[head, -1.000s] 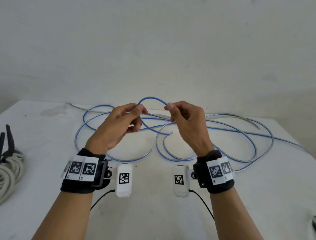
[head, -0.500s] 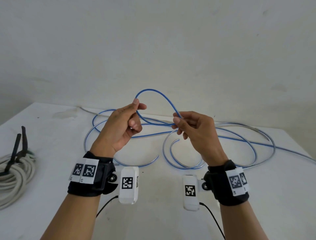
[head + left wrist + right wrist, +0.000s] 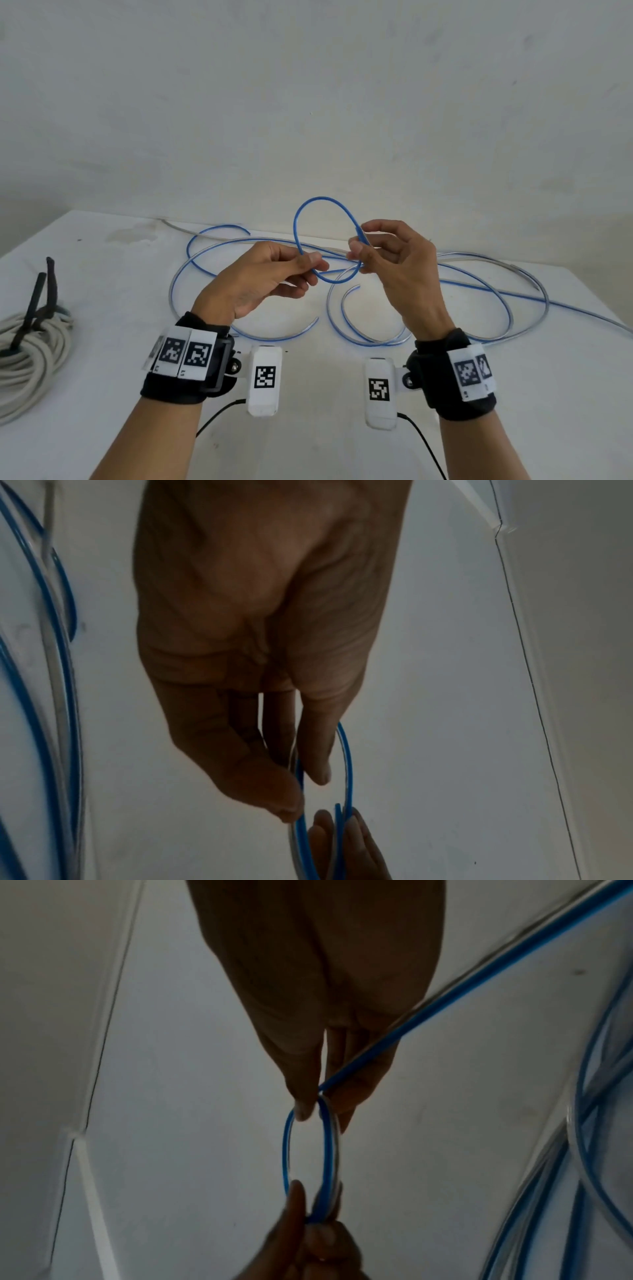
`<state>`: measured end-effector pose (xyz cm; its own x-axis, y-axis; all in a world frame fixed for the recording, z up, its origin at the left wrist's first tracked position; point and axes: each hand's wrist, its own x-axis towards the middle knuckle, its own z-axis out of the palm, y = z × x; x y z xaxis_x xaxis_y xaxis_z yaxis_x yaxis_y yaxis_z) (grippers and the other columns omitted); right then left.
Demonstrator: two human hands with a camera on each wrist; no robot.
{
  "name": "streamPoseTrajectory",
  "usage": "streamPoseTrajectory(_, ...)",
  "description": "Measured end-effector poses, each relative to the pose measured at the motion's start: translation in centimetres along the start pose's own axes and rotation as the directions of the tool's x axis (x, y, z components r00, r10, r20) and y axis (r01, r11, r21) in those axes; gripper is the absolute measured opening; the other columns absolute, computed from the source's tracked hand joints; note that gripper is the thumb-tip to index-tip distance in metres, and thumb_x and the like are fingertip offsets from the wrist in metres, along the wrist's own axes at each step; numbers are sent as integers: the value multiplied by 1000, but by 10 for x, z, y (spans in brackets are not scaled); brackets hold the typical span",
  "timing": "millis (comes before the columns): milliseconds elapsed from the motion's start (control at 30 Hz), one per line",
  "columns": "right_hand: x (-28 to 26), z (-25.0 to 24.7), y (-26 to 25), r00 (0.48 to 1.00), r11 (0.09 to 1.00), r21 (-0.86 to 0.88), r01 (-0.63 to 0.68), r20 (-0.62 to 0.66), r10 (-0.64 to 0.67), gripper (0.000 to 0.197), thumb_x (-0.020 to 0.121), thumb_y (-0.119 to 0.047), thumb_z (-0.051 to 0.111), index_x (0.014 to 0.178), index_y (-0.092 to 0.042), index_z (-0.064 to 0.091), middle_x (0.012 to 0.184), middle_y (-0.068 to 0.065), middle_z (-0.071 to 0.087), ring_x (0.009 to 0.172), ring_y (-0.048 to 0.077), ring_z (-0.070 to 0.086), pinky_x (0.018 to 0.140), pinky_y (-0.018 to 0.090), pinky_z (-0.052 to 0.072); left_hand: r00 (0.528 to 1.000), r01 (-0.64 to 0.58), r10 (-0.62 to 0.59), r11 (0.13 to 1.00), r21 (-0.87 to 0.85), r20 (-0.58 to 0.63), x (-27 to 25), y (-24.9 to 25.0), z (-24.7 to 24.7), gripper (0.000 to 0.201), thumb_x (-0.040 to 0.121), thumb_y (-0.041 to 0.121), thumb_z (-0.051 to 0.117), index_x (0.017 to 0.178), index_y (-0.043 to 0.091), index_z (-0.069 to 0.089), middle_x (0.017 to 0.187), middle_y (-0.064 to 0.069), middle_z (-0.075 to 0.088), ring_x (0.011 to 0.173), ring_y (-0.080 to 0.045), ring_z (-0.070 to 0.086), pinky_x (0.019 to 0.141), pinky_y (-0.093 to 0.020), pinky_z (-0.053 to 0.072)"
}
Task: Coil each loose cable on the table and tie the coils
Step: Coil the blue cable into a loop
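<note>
A long blue-and-silver cable (image 3: 479,291) sprawls in loose curves over the white table (image 3: 102,274). One end of it is bent into a small upright loop (image 3: 308,209) held in the air between my hands. My left hand (image 3: 308,265) pinches the loop's lower left side between thumb and fingers. My right hand (image 3: 358,245) pinches the loop's right side, where the strands cross. In the left wrist view the loop (image 3: 347,764) runs past my left fingertips (image 3: 291,804). In the right wrist view the loop (image 3: 308,1150) hangs below my right fingertips (image 3: 304,1110).
A coiled grey-white cable (image 3: 27,359) bound with a black tie (image 3: 37,301) lies at the table's left edge. A plain wall rises behind the table. The blue cable runs off the table's right edge (image 3: 609,325).
The arch of cable between my hands has been closed into a small round loop and raised. My right hand has risen and moved towards my left.
</note>
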<state>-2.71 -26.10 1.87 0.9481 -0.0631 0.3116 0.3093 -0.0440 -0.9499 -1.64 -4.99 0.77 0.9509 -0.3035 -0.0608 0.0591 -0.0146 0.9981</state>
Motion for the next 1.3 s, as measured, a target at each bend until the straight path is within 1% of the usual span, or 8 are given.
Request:
streamPoseTrajectory(167,0,-7,-3,999,1000,10,-30,46,29,39,89,-10,77,124,-15,61,89,11,78,79,24,76,64,25,55,1000,7,-7,1000,17,23,0,0,0,30,93,33,66,105,9,78,83,-4,70,73,-9,63,65,-20,54)
streamPoseTrajectory(367,2,-7,1,994,989,-137,-55,86,68,18,86,-11,79,98,-7,66,81,11,78,64,16,70,55,13,45,998,-50,55,989,139,-36,5,-6,-2,75,72,49,77,140,34,51,107,0,76,98,-10,72,82,-33,59)
streamPoseTrajectory(433,2,-8,1,991,986,-159,-44,121,64,12,88,-8,77,96,-3,69,81,12,77,62,15,66,56,12,45,990,-115,130,967,227,-53,7,-9,-1,65,77,50,75,138,36,57,109,6,73,101,-9,70,84,-33,60)
streamPoseTrajectory(500,2,-9,2,987,979,-203,-20,155,52,7,90,-9,75,93,-4,72,77,8,77,60,12,62,57,12,44,976,-178,206,942,285,-72,9,-11,1,39,89,42,71,126,32,68,108,8,72,101,-13,69,83,-34,61)
streamPoseTrajectory(600,1,-10,2,986,971,-239,1,162,39,8,90,-11,76,92,-3,75,64,-3,70,55,6,59,56,11,42,964,-222,250,947,233,-96,9,-11,1,18,94,27,70,109,19,75,100,-3,77,93,-19,73,83,-36,61)
streamPoseTrajectory(833,-1,-8,0,986,979,-203,-16,159,50,11,83,-9,81,85,-1,75,70,8,75,58,14,67,55,12,45,948,-281,292,955,100,-128,10,-10,11,18,85,21,75,101,14,79,89,-16,77,80,-21,72,79,-37,63)
streamPoseTrajectory(1033,0,-8,2,980,974,-224,-42,182,84,9,83,-12,82,83,-5,77,71,9,75,59,16,68,53,15,45,962,-259,271,943,208,-31,9,-9,11,17,86,20,77,101,14,81,87,-8,78,77,-21,73,74,-33,62)
streamPoseTrajectory(1300,-3,2,1,976,984,-160,-74,191,105,22,82,-12,82,99,-9,70,74,8,77,69,20,76,57,12,48,989,-141,145,955,259,6,6,-10,2,14,88,18,78,98,9,79,80,-8,76,72,-18,71,76,-32,62)
